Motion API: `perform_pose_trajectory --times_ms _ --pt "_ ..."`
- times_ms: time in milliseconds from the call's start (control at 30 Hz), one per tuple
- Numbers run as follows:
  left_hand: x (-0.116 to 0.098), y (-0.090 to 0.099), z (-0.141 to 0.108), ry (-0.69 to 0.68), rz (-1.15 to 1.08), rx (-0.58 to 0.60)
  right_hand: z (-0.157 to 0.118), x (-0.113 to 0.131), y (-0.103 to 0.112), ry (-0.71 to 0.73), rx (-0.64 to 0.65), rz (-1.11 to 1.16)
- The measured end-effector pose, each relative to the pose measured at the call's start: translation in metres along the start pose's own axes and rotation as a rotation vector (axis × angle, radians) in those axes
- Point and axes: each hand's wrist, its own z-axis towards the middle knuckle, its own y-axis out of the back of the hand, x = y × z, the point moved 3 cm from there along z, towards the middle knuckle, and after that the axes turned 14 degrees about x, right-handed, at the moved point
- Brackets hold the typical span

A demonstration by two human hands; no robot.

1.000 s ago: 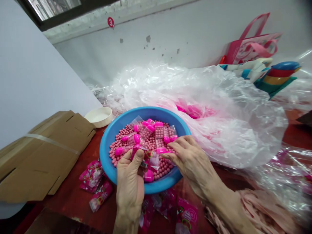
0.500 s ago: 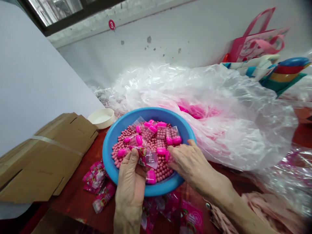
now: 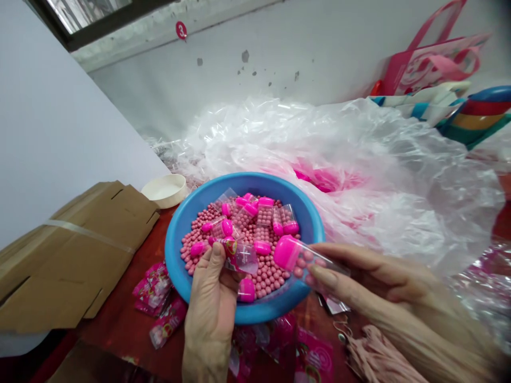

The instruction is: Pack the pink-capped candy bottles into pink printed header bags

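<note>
My left hand (image 3: 213,298) pinches a small printed plastic bag (image 3: 241,256) over the near left part of a blue basin (image 3: 175,266). Between the thumb and fingers of my right hand (image 3: 371,292) is a clear bottle with a bright pink cap (image 3: 288,253), lying sideways with pink beads inside. It is above the basin's right rim. Loose pink balls (image 3: 267,279) fill the basin's bottom, and several more pink-capped clear bottles (image 3: 263,213) lie on them.
Printed pink packets (image 3: 167,322) lie left of the basin and in front of it. Flattened cardboard (image 3: 80,255) and a white round dish (image 3: 164,191) stand left. Clear plastic sheeting (image 3: 359,143) is heaped behind, and a pink cloth (image 3: 379,356) lies at the near right.
My right hand has lifted a pink-capped bottle out of the basin and moved right and nearer with it. My left hand still holds the bag in nearly the same place.
</note>
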Motion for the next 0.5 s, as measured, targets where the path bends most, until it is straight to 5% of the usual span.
perform_pose_trajectory --times_ms 267,500 --pt "-0.001 -0.003 0.002 0.018 0.079 0.053 0.003 0.004 -0.016 -0.009 0.01 0.038" --pt "0.0 0.0 0.001 0.01 0.109 0.084 0.001 0.011 -0.017 0.186 -0.057 -0.16"
